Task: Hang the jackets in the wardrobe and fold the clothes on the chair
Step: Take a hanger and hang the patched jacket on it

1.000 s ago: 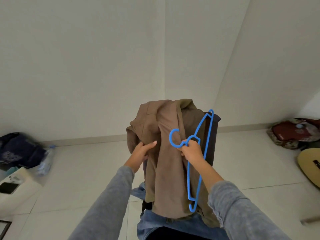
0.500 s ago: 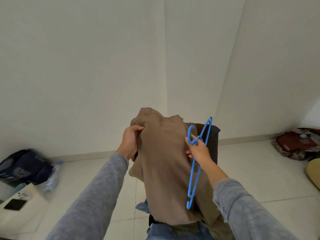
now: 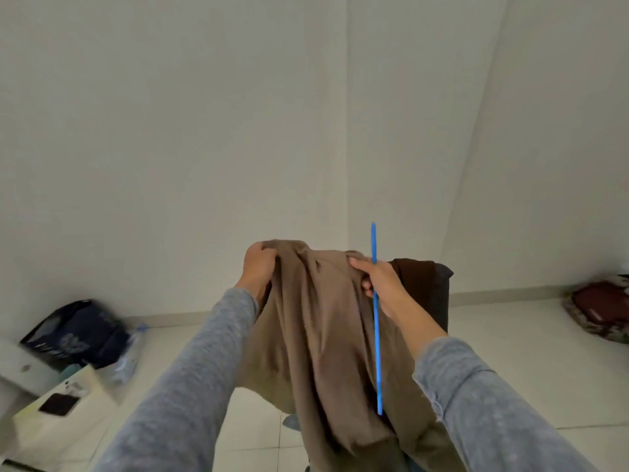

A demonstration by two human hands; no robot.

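At centre, raised before the chair (image 3: 439,294), the jacket (image 3: 316,328): hem cut off by the lower frame edge, chair largely hidden behind it. Hanger (image 3: 375,321) seen edge-on, hook indistinguishable. Left grip (image 3: 260,267) curled, bunching the jacket's top; right grip (image 3: 381,284) closed round the hanger, thumb against the fabric. Both arms extended forward.

Likely a home: clothes-draped chair (image 3: 443,294), floor bag (image 3: 76,332).
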